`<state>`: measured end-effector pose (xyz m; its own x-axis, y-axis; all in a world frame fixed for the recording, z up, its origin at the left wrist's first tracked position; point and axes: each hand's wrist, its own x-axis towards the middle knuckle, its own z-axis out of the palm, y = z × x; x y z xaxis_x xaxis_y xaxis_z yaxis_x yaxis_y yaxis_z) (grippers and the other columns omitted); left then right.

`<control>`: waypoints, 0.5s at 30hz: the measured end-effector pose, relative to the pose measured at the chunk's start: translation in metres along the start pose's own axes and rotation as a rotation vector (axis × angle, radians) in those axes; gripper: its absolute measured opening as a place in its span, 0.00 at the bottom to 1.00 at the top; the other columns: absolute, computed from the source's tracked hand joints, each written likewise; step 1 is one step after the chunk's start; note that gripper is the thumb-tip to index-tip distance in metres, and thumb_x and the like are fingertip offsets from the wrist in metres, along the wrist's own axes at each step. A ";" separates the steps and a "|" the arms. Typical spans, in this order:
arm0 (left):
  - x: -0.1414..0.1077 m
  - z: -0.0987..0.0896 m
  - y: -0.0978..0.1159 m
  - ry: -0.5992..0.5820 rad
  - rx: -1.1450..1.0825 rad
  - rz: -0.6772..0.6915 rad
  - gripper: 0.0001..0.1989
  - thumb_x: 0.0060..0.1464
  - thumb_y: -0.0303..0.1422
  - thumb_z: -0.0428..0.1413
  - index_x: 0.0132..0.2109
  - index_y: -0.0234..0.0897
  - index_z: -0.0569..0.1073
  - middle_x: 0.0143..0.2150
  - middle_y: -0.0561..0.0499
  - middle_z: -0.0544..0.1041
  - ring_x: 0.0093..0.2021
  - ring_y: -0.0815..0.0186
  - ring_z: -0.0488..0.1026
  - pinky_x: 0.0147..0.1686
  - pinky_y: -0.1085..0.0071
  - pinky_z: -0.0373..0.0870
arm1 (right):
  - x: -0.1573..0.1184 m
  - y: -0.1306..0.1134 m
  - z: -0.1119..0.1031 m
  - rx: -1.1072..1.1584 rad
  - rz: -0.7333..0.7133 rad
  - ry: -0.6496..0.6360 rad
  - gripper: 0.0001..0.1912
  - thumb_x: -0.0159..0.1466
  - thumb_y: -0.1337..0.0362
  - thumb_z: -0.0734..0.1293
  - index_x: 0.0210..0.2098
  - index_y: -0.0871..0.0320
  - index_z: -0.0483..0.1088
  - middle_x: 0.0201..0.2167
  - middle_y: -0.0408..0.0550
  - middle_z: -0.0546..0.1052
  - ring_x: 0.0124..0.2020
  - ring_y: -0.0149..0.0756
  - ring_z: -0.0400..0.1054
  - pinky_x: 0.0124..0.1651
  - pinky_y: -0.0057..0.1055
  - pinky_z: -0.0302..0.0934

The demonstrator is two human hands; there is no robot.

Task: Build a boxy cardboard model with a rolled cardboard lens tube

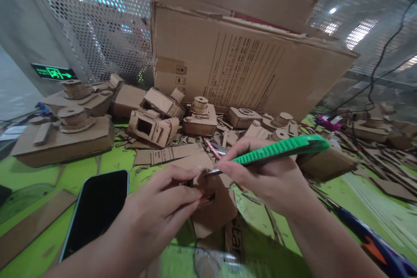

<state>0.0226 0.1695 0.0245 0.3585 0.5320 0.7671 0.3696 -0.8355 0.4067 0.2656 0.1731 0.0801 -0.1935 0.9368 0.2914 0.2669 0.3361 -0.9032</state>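
My left hand point(163, 208) pinches the left side of a small cardboard piece point(215, 213) with a dark slot cut in it. In my right hand point(267, 178) is a green utility knife point(283, 147), its handle slanting up to the right. The knife's blade point(212, 172) meets the upper part of the cardboard at its tip. My fingers cover part of the piece's left edge. Below it, a clear ruler point(228, 260) lies on the green table top.
A phone point(97, 208) lies left of my left arm. Several cardboard models point(61, 134) and scraps stand behind my hands, before a large carton point(228, 61). A dark blue tool with orange parts point(368, 234) lies at right, near a purple object point(329, 121).
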 end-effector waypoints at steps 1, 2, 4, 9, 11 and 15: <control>0.000 0.000 0.000 0.007 0.000 0.002 0.07 0.67 0.24 0.64 0.44 0.41 0.84 0.47 0.51 0.84 0.46 0.70 0.87 0.51 0.80 0.83 | 0.000 0.001 0.000 0.004 -0.005 0.017 0.10 0.65 0.58 0.80 0.34 0.56 0.80 0.22 0.40 0.74 0.21 0.28 0.62 0.22 0.26 0.56; 0.001 0.000 0.001 0.011 -0.002 0.001 0.07 0.67 0.24 0.64 0.44 0.41 0.83 0.47 0.51 0.84 0.46 0.70 0.87 0.51 0.80 0.82 | 0.000 0.003 -0.001 0.007 -0.005 0.032 0.11 0.65 0.57 0.80 0.34 0.56 0.80 0.22 0.41 0.75 0.21 0.29 0.63 0.22 0.26 0.56; 0.001 0.001 0.002 0.010 -0.008 0.000 0.07 0.67 0.24 0.64 0.44 0.41 0.83 0.47 0.51 0.84 0.46 0.69 0.87 0.51 0.80 0.83 | 0.000 0.004 -0.002 0.011 0.002 0.038 0.13 0.65 0.55 0.80 0.34 0.56 0.80 0.22 0.41 0.76 0.21 0.29 0.64 0.22 0.26 0.56; 0.001 0.001 0.003 -0.005 0.006 0.009 0.06 0.67 0.25 0.64 0.44 0.41 0.83 0.47 0.51 0.84 0.47 0.69 0.87 0.52 0.79 0.83 | 0.000 0.004 -0.003 -0.016 -0.010 0.017 0.11 0.64 0.56 0.81 0.34 0.56 0.80 0.21 0.40 0.76 0.21 0.28 0.64 0.22 0.25 0.56; 0.001 0.001 0.003 -0.001 0.003 0.007 0.06 0.68 0.24 0.63 0.44 0.41 0.83 0.47 0.51 0.84 0.48 0.69 0.87 0.53 0.80 0.82 | 0.001 0.004 -0.003 -0.031 -0.013 0.019 0.12 0.65 0.56 0.81 0.34 0.56 0.80 0.22 0.41 0.77 0.21 0.29 0.65 0.22 0.26 0.57; 0.000 0.001 0.003 -0.010 -0.008 0.009 0.07 0.68 0.23 0.63 0.45 0.41 0.82 0.47 0.50 0.83 0.47 0.69 0.87 0.52 0.79 0.83 | 0.000 0.004 -0.003 -0.054 -0.004 0.016 0.12 0.64 0.55 0.81 0.34 0.56 0.80 0.21 0.41 0.76 0.20 0.29 0.63 0.21 0.26 0.56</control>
<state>0.0247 0.1674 0.0252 0.3706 0.5262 0.7654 0.3596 -0.8411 0.4041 0.2693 0.1751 0.0775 -0.1799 0.9368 0.2999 0.3168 0.3438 -0.8840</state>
